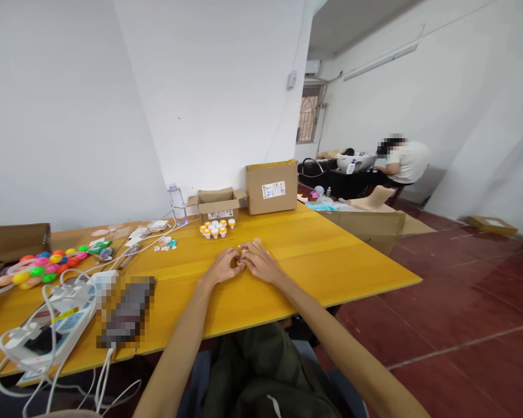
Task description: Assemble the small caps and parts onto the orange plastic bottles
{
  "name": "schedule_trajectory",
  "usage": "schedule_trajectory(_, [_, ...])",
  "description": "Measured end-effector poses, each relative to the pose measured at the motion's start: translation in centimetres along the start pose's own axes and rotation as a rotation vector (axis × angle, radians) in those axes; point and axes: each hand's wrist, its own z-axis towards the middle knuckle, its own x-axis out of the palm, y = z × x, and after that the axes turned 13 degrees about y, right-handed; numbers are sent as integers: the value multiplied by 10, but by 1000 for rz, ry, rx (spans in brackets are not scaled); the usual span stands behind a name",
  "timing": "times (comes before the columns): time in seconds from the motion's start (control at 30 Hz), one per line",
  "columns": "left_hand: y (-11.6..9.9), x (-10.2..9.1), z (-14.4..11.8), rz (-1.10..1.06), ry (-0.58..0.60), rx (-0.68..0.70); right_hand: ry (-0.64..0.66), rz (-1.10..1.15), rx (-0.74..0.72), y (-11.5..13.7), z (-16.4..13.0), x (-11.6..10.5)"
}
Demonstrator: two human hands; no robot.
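Note:
Over the middle of the wooden table (314,249), my left hand (221,267) and my right hand (261,262) meet with bent fingers. Both are closed around something small; a bit of white and orange shows between the fingertips, but its kind is hidden. A small pale, clear-looking piece lies just beyond the right fingers. Farther back stands a cluster of several small pieces with white tops and yellow-orange bands (215,232). Behind them is an open cardboard box (218,206) with a label on its front.
A taller carton (268,200) and a clear bottle (178,206) stand by the wall. To the left are colourful plastic balls (47,268), small white and teal bits (165,245), a power strip (76,319) with cables and a blurred dark phone-like object (128,313). Another person (405,162) sits far right.

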Motion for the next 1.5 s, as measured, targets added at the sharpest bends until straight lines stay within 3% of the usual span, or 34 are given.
schedule_trajectory(1.07, [5,2,1,-1,4,-9,0,-35,-15,-2,1,3])
schedule_trajectory(1.5, [-3,2,-2,-10,-3,-25,5,-2,-36,-4,0,5])
